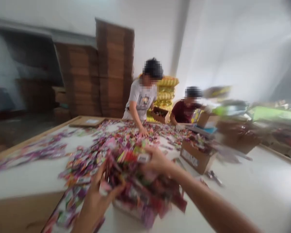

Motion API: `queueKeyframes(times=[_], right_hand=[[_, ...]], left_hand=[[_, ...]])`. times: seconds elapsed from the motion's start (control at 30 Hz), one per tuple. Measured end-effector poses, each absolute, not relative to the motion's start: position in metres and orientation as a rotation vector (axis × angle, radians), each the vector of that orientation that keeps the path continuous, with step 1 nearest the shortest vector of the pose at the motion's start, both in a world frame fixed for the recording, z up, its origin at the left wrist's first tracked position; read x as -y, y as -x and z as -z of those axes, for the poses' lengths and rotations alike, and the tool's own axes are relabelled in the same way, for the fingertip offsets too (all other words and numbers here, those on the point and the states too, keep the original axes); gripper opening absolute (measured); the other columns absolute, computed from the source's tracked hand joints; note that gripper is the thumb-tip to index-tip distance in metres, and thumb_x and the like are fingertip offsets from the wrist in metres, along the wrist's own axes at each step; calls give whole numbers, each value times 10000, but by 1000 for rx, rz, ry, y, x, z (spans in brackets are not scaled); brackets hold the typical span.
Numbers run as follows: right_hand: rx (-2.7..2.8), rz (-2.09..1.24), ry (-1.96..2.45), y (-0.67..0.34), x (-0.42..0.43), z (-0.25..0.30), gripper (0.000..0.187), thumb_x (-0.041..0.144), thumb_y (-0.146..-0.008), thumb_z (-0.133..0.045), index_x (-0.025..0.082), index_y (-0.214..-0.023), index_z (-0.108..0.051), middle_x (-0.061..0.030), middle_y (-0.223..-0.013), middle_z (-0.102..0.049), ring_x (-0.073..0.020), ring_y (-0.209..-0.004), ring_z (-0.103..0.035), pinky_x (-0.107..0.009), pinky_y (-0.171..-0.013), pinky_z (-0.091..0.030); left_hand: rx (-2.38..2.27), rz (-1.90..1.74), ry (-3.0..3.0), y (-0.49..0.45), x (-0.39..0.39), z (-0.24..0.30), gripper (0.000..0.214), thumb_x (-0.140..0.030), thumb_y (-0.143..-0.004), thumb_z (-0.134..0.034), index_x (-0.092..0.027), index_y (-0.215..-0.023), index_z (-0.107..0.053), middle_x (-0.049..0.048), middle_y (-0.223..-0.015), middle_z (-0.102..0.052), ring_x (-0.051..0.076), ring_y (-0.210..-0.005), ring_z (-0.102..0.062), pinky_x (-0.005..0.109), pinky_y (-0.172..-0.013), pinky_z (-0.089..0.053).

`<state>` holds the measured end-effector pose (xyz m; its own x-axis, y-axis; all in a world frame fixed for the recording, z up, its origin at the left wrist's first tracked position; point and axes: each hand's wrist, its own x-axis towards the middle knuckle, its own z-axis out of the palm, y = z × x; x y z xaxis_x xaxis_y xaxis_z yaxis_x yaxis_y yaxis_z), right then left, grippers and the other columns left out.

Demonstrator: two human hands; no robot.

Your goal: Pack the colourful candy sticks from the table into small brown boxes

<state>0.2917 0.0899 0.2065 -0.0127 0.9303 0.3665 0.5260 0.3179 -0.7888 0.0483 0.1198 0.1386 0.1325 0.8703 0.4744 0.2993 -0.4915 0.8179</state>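
Both my hands hold one big bunch of shiny candy packets (140, 187), red, pink and purple, lifted a little above the white table (244, 200). My left hand (97, 197) grips the bunch from the near side, fingers curled into the wrappers. My right hand (157, 161) is closed on the far top of the bunch, just beside a small white label. The picture is blurry, so I cannot tell one packet from another. More loose packets (126, 136) lie spread all over the table. A small brown cardboard box (196, 157) sits to the right of my hands. Across the table, a person in a grey shirt (142, 98) touches the pile, and a person in a dark red shirt (184, 111) leans beside more boxes.
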Motion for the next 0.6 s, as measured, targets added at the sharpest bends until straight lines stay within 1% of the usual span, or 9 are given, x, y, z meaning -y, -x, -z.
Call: queueKeyframes(times=[0.07,0.17,0.2,0.27,0.33,0.37,0.43,0.5,0.6], right_hand=[[1548,-567,1377,-314,-86,-222,319,246,-631,-752,156,-933,-698,48,-726,-635,-133,-633,-542,-228,-594,-419],[1484,-455,1423,-340,-79,-247,324,298,-652,-775,157,-926,-675,43,-732,-620,-138,-641,-539,-245,-618,-427],[1505,-422,1439,-343,-76,-255,330,313,-647,-787,164,-919,-675,42,-737,-621,-142,-650,-541,-251,-627,-433],[1584,-366,1463,-339,-71,-269,336,331,-651,-795,182,-931,-684,36,-767,-636,-155,-680,-555,-257,-639,-444],[1662,-300,1465,-327,-69,-280,327,324,-675,-779,191,-961,-692,28,-796,-646,-167,-714,-572,-255,-641,-445],[1698,-272,1460,-320,-70,-284,323,314,-689,-766,194,-979,-693,26,-803,-646,-170,-726,-578,-251,-636,-439],[1758,-227,1459,-306,-71,-290,324,290,-705,-748,193,-1008,-690,29,-791,-636,-163,-716,-574,-238,-608,-418],[1820,-186,1485,-296,-71,-294,293,264,-708,-736,183,-985,-693,36,-753,-614,-144,-679,-551,-227,-583,-392],[1859,-120,1520,-290,-71,-298,217,231,-696,-731,158,-897,-692,42,-703,-586,-129,-651,-530,-219,-561,-371]], left_hand=[[-1075,-1323,-2140,-44,-134,-139,652,-515,-785,-694,-275,-1361,-501,53,-1415,-514,268,-1352,-432,420,-1133,-353],[-1035,-1061,-2466,-50,-150,-153,548,-560,-815,-630,-293,-1291,-582,57,-1384,-539,255,-1277,-500,386,-1056,-412],[-1018,-901,-2553,-55,-153,-159,508,-564,-830,-600,-285,-1254,-614,67,-1324,-585,257,-1216,-545,383,-1011,-437],[-974,-521,-2664,-69,-153,-167,434,-555,-844,-557,-226,-1085,-708,99,-1071,-697,279,-1000,-639,398,-882,-479],[-924,-194,-2650,-87,-151,-169,387,-529,-807,-583,-204,-939,-747,99,-848,-720,290,-805,-658,396,-763,-484],[-901,-91,-2613,-96,-150,-168,362,-510,-759,-630,-206,-911,-755,97,-809,-722,293,-753,-656,385,-714,-480],[-830,-20,-2531,-107,-151,-169,378,-461,-669,-711,-242,-974,-757,80,-877,-742,285,-765,-663,342,-675,-476],[-741,8,-2447,-104,-153,-178,433,-459,-664,-723,-297,-1065,-730,29,-954,-747,253,-823,-668,290,-662,-473],[-647,-132,-2302,-78,-159,-205,382,-558,-718,-696,-280,-977,-735,-22,-887,-734,200,-817,-654,254,-652,-459]])
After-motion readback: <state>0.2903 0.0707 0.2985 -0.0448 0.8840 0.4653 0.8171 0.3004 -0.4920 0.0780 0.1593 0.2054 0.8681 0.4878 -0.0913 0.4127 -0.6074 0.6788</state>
